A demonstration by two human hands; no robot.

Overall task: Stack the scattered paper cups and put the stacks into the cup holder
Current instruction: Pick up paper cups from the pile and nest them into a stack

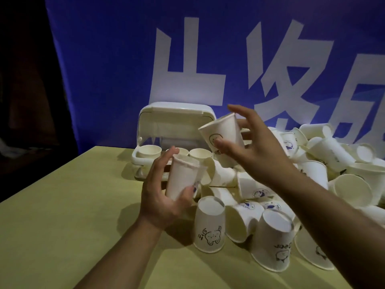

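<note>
At lower centre, loose paper cups [210,224] are seen scattered on the yellow surface [62,205]. A cup stack [183,178] is gripped by the left hand [160,192], fingers curled. Above it, a tilted cup [224,140] is pinched by the right hand [256,147], fingers spread. Behind, three cups are held in the open cup holder [177,126].

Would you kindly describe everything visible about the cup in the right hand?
The paper cup is white, apparently thin paper, with a dark outline drawing and partly hidden lettering on its wall. It is in the air, tilted, above the pile and in front of the cup holder. The right hand grips it, thumb on the print.
</note>
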